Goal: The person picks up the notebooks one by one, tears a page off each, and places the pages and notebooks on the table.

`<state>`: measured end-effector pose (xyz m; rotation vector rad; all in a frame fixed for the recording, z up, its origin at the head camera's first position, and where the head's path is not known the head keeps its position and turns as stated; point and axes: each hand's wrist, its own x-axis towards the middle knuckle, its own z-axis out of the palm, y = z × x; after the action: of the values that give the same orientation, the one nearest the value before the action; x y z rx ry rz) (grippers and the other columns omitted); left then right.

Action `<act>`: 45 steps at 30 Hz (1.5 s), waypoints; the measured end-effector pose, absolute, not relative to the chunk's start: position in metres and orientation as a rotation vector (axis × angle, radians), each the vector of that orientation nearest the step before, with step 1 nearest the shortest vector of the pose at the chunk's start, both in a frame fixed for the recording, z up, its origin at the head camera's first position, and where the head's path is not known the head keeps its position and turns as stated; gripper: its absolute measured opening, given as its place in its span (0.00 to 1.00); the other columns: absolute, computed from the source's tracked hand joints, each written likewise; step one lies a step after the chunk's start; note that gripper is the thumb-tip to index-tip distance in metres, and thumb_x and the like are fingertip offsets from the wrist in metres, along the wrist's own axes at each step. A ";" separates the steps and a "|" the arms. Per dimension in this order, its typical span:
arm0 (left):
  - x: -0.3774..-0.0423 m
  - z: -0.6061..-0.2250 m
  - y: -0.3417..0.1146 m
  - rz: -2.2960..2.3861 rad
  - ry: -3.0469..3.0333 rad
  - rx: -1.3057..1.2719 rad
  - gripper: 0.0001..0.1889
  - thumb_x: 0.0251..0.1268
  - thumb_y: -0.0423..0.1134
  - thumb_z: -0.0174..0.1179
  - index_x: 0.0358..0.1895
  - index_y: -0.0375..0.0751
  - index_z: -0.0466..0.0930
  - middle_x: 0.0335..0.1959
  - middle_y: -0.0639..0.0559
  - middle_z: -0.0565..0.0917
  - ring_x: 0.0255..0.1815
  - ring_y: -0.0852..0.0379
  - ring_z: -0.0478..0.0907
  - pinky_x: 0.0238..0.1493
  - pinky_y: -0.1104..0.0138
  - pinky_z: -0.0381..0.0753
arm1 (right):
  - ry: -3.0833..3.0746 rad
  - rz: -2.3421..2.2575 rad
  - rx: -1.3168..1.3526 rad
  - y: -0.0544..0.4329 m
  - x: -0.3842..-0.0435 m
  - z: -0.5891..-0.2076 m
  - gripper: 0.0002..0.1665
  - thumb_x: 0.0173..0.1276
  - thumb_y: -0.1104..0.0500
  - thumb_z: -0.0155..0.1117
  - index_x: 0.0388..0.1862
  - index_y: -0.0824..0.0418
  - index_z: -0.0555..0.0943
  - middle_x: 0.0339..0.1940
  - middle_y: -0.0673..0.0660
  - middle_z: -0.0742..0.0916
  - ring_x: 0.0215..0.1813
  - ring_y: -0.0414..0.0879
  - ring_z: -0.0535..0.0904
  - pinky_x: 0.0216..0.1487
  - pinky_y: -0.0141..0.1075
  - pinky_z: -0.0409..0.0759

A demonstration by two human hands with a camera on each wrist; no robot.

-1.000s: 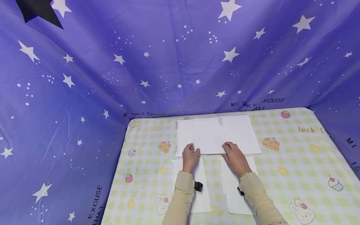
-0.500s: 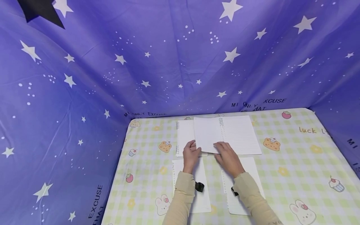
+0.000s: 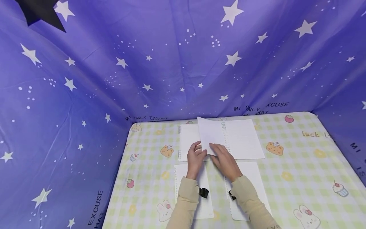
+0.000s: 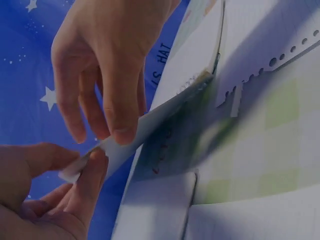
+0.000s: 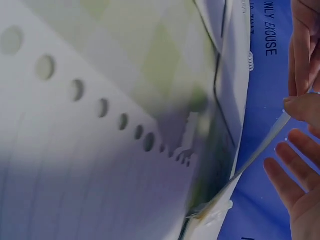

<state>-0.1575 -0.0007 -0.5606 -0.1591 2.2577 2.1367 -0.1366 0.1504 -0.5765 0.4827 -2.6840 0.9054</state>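
An open spiral notebook (image 3: 245, 140) with lined paper lies at the far side of the table. Its left leaf (image 3: 211, 132) is raised and bends up from the rings. My left hand (image 3: 196, 159) pinches the lower left corner of that leaf between thumb and finger, as the left wrist view shows at the leaf's edge (image 4: 117, 150). My right hand (image 3: 225, 161) reaches across the leaf's lower part with loosely extended fingers, seen also as the spread right hand (image 5: 297, 200) in the right wrist view. A second spiral notebook (image 3: 187, 140) lies partly beneath the leaf.
Two loose sheets with torn hole edges lie nearer: a left sheet (image 3: 204, 206) under my left forearm and a right sheet (image 3: 253, 173) under my right. A checked tablecloth (image 3: 303, 171) covers the table. Purple star curtains (image 3: 183, 63) stand behind and beside it.
My right hand has slid left along the notebook's lower edge towards my left hand. The left leaf, flatter before, now stands higher at its outer edge. My left hand has barely moved.
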 end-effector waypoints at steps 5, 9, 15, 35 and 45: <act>-0.158 -0.557 0.006 2.162 2.243 -0.036 0.26 0.60 0.29 0.63 0.64 0.34 0.73 0.53 0.38 0.82 0.48 0.46 0.85 0.47 0.66 0.86 | -2.624 0.891 0.503 0.150 -0.138 -0.570 0.34 0.66 0.65 0.68 0.71 0.63 0.71 0.63 0.60 0.80 0.64 0.55 0.75 0.64 0.51 0.76; -0.158 -0.556 0.010 2.159 2.230 0.027 0.26 0.63 0.31 0.62 0.65 0.38 0.72 0.58 0.42 0.81 0.53 0.48 0.84 0.49 0.67 0.85 | -2.611 0.903 0.502 0.150 -0.137 -0.567 0.35 0.65 0.67 0.67 0.71 0.63 0.70 0.62 0.60 0.80 0.64 0.56 0.75 0.64 0.51 0.76; -0.158 -0.554 0.016 2.196 2.182 0.126 0.28 0.64 0.32 0.63 0.68 0.39 0.71 0.64 0.43 0.77 0.57 0.48 0.82 0.55 0.68 0.83 | -2.587 0.909 0.486 0.151 -0.136 -0.564 0.35 0.66 0.70 0.64 0.73 0.61 0.69 0.62 0.60 0.80 0.64 0.56 0.75 0.63 0.51 0.77; -0.155 -0.557 0.046 2.156 2.059 0.351 0.30 0.68 0.35 0.63 0.72 0.42 0.68 0.70 0.46 0.72 0.67 0.50 0.75 0.58 0.69 0.80 | -2.498 0.938 0.363 0.173 -0.129 -0.553 0.44 0.59 0.77 0.63 0.75 0.58 0.67 0.59 0.62 0.79 0.59 0.57 0.77 0.58 0.49 0.77; -0.152 -0.566 0.054 2.120 2.059 0.315 0.28 0.69 0.37 0.63 0.70 0.40 0.69 0.67 0.44 0.76 0.66 0.50 0.76 0.59 0.71 0.80 | -2.483 0.919 0.334 0.177 -0.125 -0.553 0.47 0.57 0.79 0.65 0.75 0.56 0.67 0.58 0.61 0.79 0.56 0.55 0.78 0.52 0.46 0.79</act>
<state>-0.1519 0.0542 -0.5656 0.3151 2.0594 2.1196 -0.1254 0.1769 -0.5525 0.3339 -2.4830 0.9185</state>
